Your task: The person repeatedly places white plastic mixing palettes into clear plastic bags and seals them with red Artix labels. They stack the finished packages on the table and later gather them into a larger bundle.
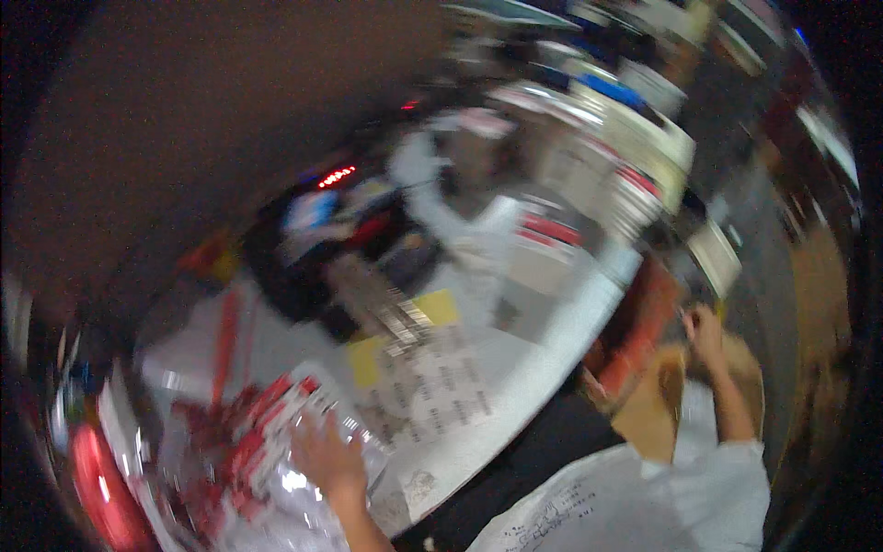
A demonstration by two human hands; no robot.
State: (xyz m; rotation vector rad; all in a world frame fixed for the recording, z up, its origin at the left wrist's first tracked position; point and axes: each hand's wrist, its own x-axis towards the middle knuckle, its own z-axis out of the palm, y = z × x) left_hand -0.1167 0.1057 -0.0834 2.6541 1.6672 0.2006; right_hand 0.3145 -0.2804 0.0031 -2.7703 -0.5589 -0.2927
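The whole picture is smeared by motion. My left hand (pixel 328 457) lies with its fingers stretched out on a heap of clear plastic packets (pixel 253 451) with red parts, on the left of the table. Whether it grips any packet I cannot tell for sure; it looks flat. Off the table's right edge, my right hand (pixel 705 333) is held with curled fingers above an open cardboard box (pixel 648 414). What is in those fingers, if anything, is too blurred to make out. Between the hands lies a white sheet (pixel 441 391) with rows of dark print, beside yellow paper (pixel 436 308).
A dark device (pixel 285 235) with lit red digits stands at the back of the grey-white table (pixel 543 354). Cartons with red marks (pixel 547 241) sit further right. An orange-red bin (pixel 644 327) stands beside the table edge. A shiny red object (pixel 101 488) is at the far left.
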